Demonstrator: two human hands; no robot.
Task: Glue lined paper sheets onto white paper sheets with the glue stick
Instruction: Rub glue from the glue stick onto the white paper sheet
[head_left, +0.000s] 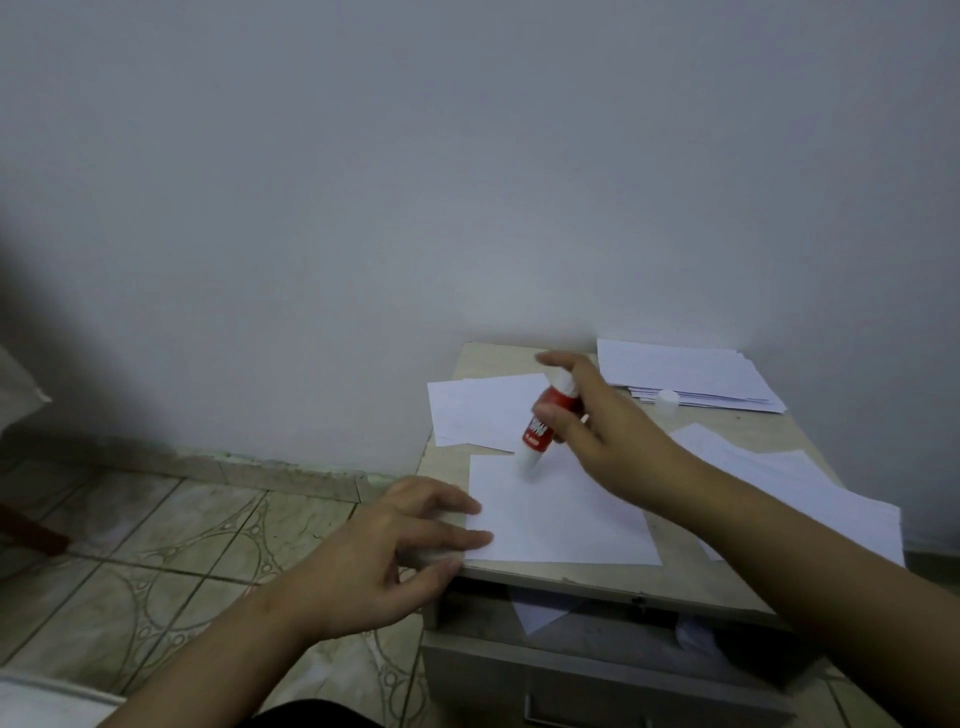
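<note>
My right hand (592, 415) grips a red-and-white glue stick (545, 426), tilted with its lower white end touching a white paper sheet (561, 525) at the front of a small table (670, 577). Straight fingers of my left hand (395, 545) press the sheet's left edge at the table's corner. The glue stick's white cap (667, 402) stands behind my right hand. Another sheet (483, 410) lies at the table's back left.
A stack of paper (691, 374) sits at the back right against the wall. More sheets (789, 483) lie on the right side under my right forearm. Below the tabletop an open drawer (597, 639) holds paper. Tiled floor (171, 545) lies to the left.
</note>
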